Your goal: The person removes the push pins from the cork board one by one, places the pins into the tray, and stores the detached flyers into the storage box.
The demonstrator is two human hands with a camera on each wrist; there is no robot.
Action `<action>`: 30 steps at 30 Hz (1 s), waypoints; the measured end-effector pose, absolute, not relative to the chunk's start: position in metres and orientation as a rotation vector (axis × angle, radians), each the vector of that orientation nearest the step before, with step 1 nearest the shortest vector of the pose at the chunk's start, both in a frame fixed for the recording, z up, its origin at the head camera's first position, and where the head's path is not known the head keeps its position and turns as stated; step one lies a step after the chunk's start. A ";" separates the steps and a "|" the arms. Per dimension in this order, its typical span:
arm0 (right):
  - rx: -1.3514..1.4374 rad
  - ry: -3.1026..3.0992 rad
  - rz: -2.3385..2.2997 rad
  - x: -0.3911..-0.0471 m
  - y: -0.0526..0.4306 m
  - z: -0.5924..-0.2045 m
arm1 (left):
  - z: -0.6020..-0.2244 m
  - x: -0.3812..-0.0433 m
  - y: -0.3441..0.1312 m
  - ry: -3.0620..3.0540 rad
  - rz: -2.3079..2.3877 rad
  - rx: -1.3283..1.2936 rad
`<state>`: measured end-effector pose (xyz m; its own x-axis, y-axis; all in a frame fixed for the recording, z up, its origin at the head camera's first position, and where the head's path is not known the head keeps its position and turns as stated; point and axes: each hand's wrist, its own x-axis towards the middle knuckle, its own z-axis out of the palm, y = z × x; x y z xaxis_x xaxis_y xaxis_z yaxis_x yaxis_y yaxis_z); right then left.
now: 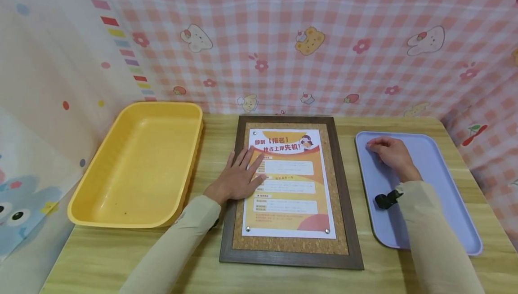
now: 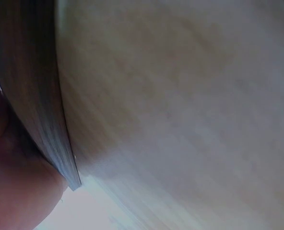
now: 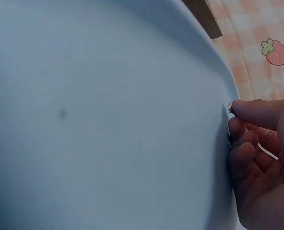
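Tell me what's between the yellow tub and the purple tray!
In the head view, a framed corkboard with a pinned poster lies between them, with the left hand resting on it.

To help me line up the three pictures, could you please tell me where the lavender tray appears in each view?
Head: the lavender tray is at right, partly covered by the right hand.
Left wrist: not in it.
Right wrist: it fills the left and centre.
Shared landmark: the dark wooden frame, central in head, upper left in left wrist, apparently its corner at top right in right wrist.
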<state>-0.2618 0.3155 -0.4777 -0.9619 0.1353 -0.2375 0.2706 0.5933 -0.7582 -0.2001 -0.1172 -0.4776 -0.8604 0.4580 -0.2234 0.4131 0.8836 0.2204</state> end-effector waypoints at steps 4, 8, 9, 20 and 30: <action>0.343 2.683 -1.298 -0.261 0.314 -0.478 | -0.478 -0.200 -0.117 2.774 0.233 0.652; 0.331 2.702 -1.276 -0.261 0.313 -0.478 | -0.478 -0.200 -0.117 2.777 0.231 0.650; 0.331 2.706 -1.270 -0.261 0.314 -0.478 | -0.478 -0.200 -0.117 2.780 0.232 0.650; 0.329 2.719 -1.233 -0.263 0.316 -0.476 | -0.479 -0.203 -0.116 2.788 0.236 0.649; 0.293 2.706 -1.244 -0.257 0.315 -0.467 | -0.476 -0.200 -0.117 2.777 0.227 0.654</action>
<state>-0.2575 0.3151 -0.4675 -0.9699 0.1145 -0.2148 0.2376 0.6371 -0.7333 -0.1998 -0.1165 -0.4758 -0.8588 0.4568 -0.2318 0.4130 0.8852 0.2141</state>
